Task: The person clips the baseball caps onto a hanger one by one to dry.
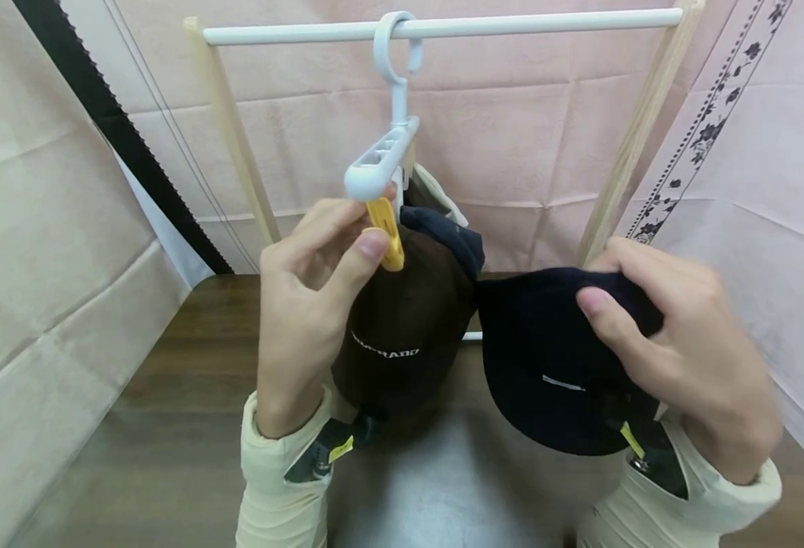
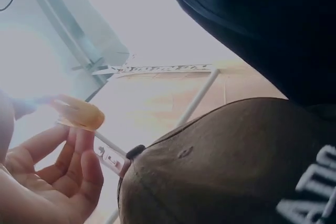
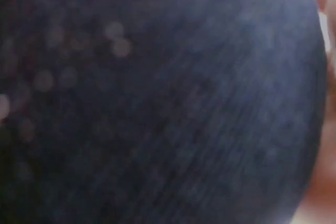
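My left hand pinches a yellow clothespin between thumb and fingers, at the front end of a pale blue hanger. A brown cap with white lettering hangs just behind and below the clothespin. In the left wrist view the clothespin shows above the curled fingers, beside the brown cap. My right hand grips a dark navy cap by its upper edge, thumb on the near side, right of the brown cap. Dark cloth of that cap fills most of the right wrist view.
The hanger hooks over a white rod between wooden posts. Behind the brown cap hang a dark blue cap and a pale one. Below lies a dark wooden tabletop. Pink and white cloth encloses the space.
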